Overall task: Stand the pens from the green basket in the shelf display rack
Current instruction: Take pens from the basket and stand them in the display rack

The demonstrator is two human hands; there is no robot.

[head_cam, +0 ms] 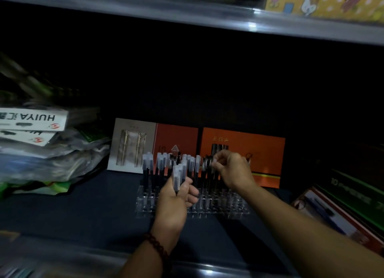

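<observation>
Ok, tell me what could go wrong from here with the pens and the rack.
The left hand grips a loose bundle of capped pens; one could slip out.
The right hand works among standing pens packed close in the clear acrylic rack; a knock may tip neighbours.
The shelf is dim, so a slot may be missed.

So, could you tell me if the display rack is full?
Not full: pens stand at the back of the display rack; front slots look empty.

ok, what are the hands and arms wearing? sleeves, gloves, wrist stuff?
No gloves on the left hand or right hand, and both forearms are bare, no sleeves in view. A bracelet of dark reddish-brown beads circles the left wrist; the right wrist shows nothing.
</observation>
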